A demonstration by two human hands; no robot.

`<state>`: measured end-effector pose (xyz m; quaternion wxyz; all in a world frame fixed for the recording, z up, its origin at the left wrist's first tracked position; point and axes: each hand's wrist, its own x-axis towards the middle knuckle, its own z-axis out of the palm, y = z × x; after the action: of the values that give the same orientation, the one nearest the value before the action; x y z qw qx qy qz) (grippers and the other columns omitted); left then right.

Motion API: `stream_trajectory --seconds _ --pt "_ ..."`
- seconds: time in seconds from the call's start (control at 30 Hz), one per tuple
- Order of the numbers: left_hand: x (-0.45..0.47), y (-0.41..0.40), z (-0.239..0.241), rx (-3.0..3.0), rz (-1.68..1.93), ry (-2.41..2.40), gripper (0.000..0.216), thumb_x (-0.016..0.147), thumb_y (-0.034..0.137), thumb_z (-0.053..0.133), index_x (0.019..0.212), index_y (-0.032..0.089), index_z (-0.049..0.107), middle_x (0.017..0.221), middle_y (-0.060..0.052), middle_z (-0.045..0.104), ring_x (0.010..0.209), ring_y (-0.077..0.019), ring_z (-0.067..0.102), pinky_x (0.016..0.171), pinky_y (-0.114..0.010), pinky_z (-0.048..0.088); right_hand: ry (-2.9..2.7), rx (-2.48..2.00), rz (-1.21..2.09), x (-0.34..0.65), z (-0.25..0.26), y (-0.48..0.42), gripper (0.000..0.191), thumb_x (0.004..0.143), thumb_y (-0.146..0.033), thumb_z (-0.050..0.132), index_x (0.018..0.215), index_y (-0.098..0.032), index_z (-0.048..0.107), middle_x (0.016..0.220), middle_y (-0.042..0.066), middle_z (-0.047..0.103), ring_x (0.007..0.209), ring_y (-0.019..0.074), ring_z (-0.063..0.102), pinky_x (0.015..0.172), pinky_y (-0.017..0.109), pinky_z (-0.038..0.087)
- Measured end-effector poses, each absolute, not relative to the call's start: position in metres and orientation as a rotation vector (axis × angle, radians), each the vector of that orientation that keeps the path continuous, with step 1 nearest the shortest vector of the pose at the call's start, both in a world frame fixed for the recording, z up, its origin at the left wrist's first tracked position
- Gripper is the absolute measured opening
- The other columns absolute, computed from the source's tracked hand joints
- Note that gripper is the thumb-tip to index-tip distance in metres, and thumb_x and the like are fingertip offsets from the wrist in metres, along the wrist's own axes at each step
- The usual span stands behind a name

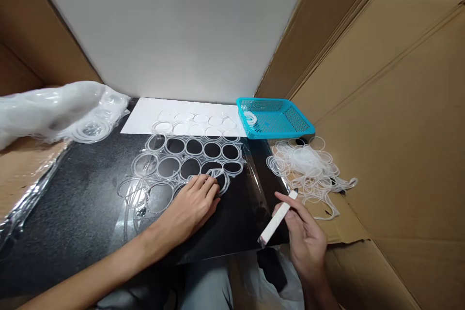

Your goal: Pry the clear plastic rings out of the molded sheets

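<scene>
A clear, flexible sheet of joined plastic rings (189,168) lies on the black tabletop, its far rows over a white sheet. At its near right corner my left hand (196,198) has its fingers bent together on a ring that looks slightly folded up; the fingertips are partly hidden. My right hand (305,237) grips a slim white handled tool (275,223) with a small dark tip, the index finger stretched along it. That tool is held off the sheet, to its right, with the tip pointing away from me.
A blue perforated basket (278,134) holds a few white rings at the back right. Loose thin rings (307,162) pile up on cardboard below it. Bagged clear plastic (72,111) lies at the left. White paper (141,116) sits against the wall; cardboard walls (392,106) enclose the sides.
</scene>
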<state>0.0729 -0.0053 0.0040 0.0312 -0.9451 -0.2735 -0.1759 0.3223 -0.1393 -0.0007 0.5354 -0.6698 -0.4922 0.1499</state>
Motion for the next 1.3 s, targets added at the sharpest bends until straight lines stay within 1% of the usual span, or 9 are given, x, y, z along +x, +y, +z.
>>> stream_trajectory --seconds 0.17,0.27,0.37,0.53,0.6,0.73,0.87,1.03,1.3 --pt "0.067 -0.021 0.005 -3.117 -0.599 -0.819 0.017 0.108 0.025 0.054 0.119 0.015 0.063 0.120 -0.011 0.068 0.111 -0.0280 0.064 0.098 -0.045 0.053 -1.141 -1.365 0.287 0.301 0.001 -0.140 0.019 0.096 -0.038 0.078 0.090 -0.023 0.067 0.078 -0.002 0.062 0.070 0.0145 0.065 0.067 0.025 0.055" --pt "0.062 -0.039 0.000 -3.142 -0.653 -0.754 0.030 0.108 0.021 0.052 0.135 0.012 0.060 0.126 -0.012 0.069 0.113 -0.0276 0.065 0.098 -0.043 0.054 -1.278 -1.421 0.338 0.299 0.002 -0.141 0.062 0.106 -0.071 0.037 0.084 -0.023 0.069 0.078 0.002 0.059 0.071 0.0171 0.060 0.064 0.028 0.052" --pt "0.056 -0.055 -0.005 -3.089 -0.698 -0.706 0.037 0.108 0.019 0.050 0.142 0.007 0.058 0.132 -0.015 0.069 0.117 -0.0285 0.066 0.099 -0.043 0.055 -1.521 -1.503 0.537 0.301 0.009 -0.141 0.088 0.099 -0.083 0.015 0.120 -0.027 0.080 0.106 0.009 0.067 0.088 0.0226 0.068 0.077 0.035 0.059" --pt "0.047 -0.065 -0.001 -3.049 -0.724 -0.804 0.037 0.109 0.020 0.049 0.143 0.011 0.059 0.138 -0.015 0.066 0.122 -0.0298 0.065 0.101 -0.043 0.055 -1.739 -1.394 0.549 0.296 0.025 -0.126 0.028 0.111 -0.034 0.054 0.126 -0.027 0.077 0.108 0.006 0.073 0.096 0.0184 0.073 0.089 0.028 0.059" --pt "0.045 -0.061 0.004 -3.044 -0.773 -0.939 0.032 0.108 0.021 0.050 0.137 0.015 0.062 0.132 -0.014 0.067 0.117 -0.0292 0.066 0.098 -0.044 0.056 -1.799 -1.373 0.546 0.293 0.027 -0.119 0.026 0.106 -0.016 0.059 0.126 -0.024 0.074 0.108 0.005 0.075 0.097 0.0169 0.074 0.091 0.026 0.059" --pt "0.039 -0.045 0.008 -3.024 -0.851 -1.180 0.023 0.108 0.025 0.052 0.126 0.016 0.063 0.124 -0.013 0.067 0.110 -0.0279 0.067 0.094 -0.044 0.059 -1.848 -1.392 0.642 0.291 0.026 -0.107 0.025 0.104 -0.016 0.064 0.127 -0.023 0.067 0.105 0.004 0.075 0.087 0.0152 0.073 0.085 0.026 0.060" --pt "0.032 -0.040 0.002 -3.063 -0.837 -1.144 0.028 0.108 0.027 0.054 0.133 0.018 0.062 0.131 -0.013 0.066 0.121 -0.0295 0.064 0.101 -0.048 0.059 -1.986 -1.279 0.687 0.292 0.028 -0.095 0.007 0.104 -0.017 0.064 0.107 -0.022 0.069 0.106 0.006 0.073 0.099 0.0179 0.072 0.089 0.029 0.058" --pt "0.031 -0.047 -0.001 -3.040 -0.833 -1.115 0.035 0.107 0.032 0.057 0.139 0.020 0.064 0.145 -0.017 0.061 0.135 -0.0330 0.058 0.108 -0.051 0.057 -2.051 -1.286 0.774 0.286 0.032 -0.087 0.009 0.106 -0.017 0.059 0.111 -0.022 0.066 0.112 0.008 0.071 0.107 0.0197 0.070 0.097 0.033 0.057" --pt "0.042 -0.061 0.001 -3.010 -0.828 -0.844 0.035 0.110 0.028 0.053 0.136 0.010 0.066 0.133 -0.011 0.074 0.124 -0.0278 0.069 0.106 -0.042 0.055 -2.045 -1.318 0.811 0.283 0.029 -0.087 0.010 0.105 -0.016 0.060 0.110 -0.024 0.063 0.115 0.006 0.073 0.110 0.0195 0.070 0.099 0.033 0.055"
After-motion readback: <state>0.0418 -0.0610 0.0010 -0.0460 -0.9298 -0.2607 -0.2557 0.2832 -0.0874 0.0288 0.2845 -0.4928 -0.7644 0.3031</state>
